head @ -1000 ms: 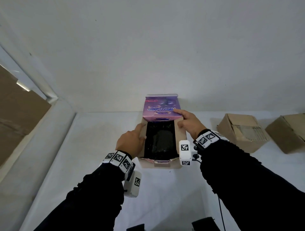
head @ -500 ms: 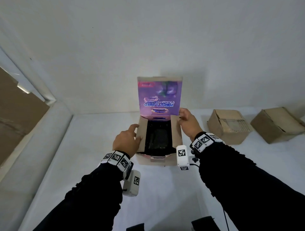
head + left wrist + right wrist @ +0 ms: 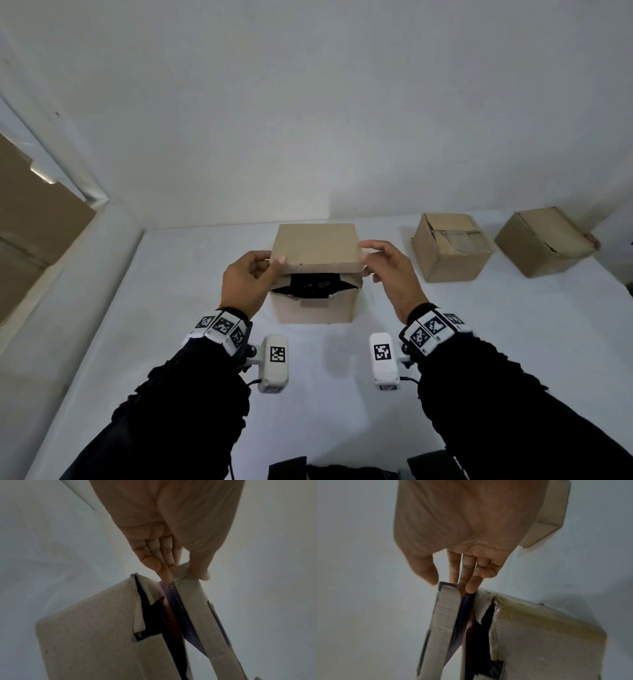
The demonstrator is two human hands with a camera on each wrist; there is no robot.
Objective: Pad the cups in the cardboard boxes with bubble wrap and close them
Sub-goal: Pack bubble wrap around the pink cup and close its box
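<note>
Pinching the brown cardboard box's hinged lid [image 3: 317, 247] with our left hand [image 3: 247, 287] and right hand [image 3: 390, 274], we hold it near-horizontal, its free edge towards us, over the upright box [image 3: 317, 305].

**Matt cardboard, glossy print and tape**

The plain brown cardboard box [image 3: 315, 305] on the white tabletop [image 3: 479, 342] has a matt, slightly fibrous outside with rough torn edges at its corners. Its brown cardboard lid flap [image 3: 317, 245] is matt on top, while its underside carries a smooth, glossy purple print [image 3: 181, 609]. The right wrist view shows shiny clear tape [image 3: 539, 612] over one side of the box. Two more brown cardboard boxes [image 3: 452, 246] [image 3: 544, 240] look matt and creased. The tabletop looks smooth and matt. The black sleeves [image 3: 191, 411] are knitted cloth.
</note>
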